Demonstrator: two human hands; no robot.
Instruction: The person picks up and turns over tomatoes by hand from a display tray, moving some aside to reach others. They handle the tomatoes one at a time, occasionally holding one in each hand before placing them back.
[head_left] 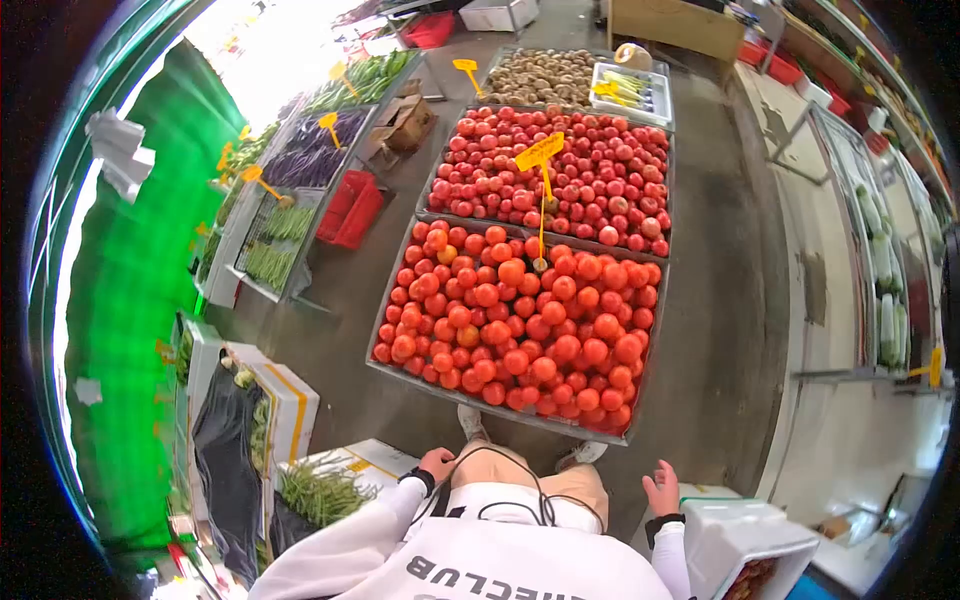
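tomato tray [392, 300] — long axis runs away from the person, heaped full, just ahead of the feet. foam box [745, 535] by the right hand [661, 491], fingers spread, holding nothing. left hand [436, 464] loosely curled, empty, near green beans [320, 492].

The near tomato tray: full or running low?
Full. The near tray is heaped edge to edge with red tomatoes; none of its bottom shows. Both hands, left and right, hang empty short of it.
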